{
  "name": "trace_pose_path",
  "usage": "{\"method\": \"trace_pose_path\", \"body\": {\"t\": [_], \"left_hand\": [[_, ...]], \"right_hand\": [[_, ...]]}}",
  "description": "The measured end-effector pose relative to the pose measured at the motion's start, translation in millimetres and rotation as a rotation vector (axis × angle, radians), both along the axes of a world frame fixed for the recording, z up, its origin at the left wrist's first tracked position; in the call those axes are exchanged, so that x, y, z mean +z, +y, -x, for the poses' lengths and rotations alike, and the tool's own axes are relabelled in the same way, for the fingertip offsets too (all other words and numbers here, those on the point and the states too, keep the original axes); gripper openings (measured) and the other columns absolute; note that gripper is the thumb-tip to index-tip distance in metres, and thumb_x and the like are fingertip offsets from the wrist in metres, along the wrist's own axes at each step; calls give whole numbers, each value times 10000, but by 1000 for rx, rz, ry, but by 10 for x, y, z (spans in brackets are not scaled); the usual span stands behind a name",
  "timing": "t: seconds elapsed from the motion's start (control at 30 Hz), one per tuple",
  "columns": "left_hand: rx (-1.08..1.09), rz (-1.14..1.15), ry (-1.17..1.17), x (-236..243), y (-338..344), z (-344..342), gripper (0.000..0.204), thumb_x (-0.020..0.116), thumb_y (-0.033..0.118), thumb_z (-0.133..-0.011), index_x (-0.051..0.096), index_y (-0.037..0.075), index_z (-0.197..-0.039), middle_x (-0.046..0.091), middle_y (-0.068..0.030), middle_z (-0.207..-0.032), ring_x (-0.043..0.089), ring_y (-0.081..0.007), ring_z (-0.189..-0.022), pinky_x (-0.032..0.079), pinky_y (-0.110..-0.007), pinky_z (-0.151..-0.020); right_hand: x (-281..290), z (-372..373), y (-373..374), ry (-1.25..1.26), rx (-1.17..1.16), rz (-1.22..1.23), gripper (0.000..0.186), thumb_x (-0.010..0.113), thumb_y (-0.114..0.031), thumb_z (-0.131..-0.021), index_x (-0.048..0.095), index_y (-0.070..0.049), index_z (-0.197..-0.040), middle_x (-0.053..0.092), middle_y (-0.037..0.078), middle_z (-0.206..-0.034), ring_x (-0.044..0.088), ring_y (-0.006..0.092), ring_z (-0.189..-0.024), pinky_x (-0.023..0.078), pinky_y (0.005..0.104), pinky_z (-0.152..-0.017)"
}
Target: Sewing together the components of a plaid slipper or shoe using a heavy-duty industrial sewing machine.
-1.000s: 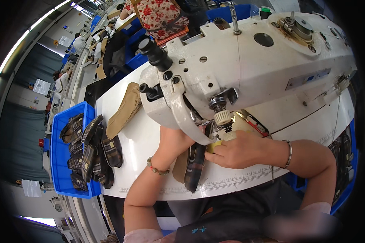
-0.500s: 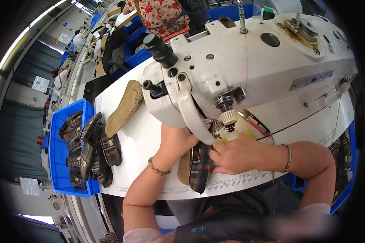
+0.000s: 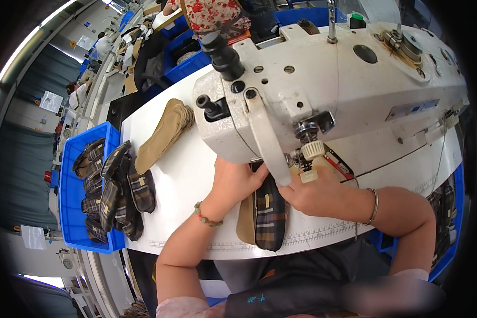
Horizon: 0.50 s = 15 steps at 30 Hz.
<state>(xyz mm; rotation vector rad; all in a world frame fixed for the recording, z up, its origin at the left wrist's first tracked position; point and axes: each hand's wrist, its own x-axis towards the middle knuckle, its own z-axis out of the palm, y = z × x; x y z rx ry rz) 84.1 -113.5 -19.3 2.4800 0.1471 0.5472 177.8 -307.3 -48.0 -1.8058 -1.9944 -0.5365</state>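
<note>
Left hand point(image 3: 236, 183) and right hand point(image 3: 314, 192) are flanking one plaid shoe piece point(image 3: 271, 220) and one tan sole piece point(image 3: 245, 222) before one sewing machine point(image 3: 312, 95). Left thumb is resting spread on the plaid; right fingers are resting curled at its edge; neither grip is showing clearly. Its long axis is pointing toward the sewing machine, rounded end away.

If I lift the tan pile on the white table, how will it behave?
The tan pile may slide apart, since its layered edges look uneven. Its layers look thin, so they probably bend. Lying flat, it seems unlikely to roll.
</note>
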Motion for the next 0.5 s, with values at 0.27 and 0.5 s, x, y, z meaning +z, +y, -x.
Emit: {"method": "trace_pose_path", "body": {"t": [0.27, 0.5], "left_hand": [[43, 95, 172, 26, -2, -57, 326, 758, 152, -767, 720, 67, -1079, 723, -120, -911, 656, -244, -612, 535, -366, -622], [108, 22, 319, 17, 35, -67, 323, 729, 272, -826, 708, 76, -1082, 702, -92, -933, 651, -222, -807, 516, -355, -714]], "right_hand": [[102, 25, -26, -43, 8, 25, 384, 667, -140, -694, 719, 50, -1024, 661, 58, -733, 592, 151, -498, 448, 298, -415], [69, 4, -21, 54, -7, 85, 127, 694, -147, -699, 594, -68, -699, 595, 32, -618, 588, 191, -483, 455, 333, -437]]}}
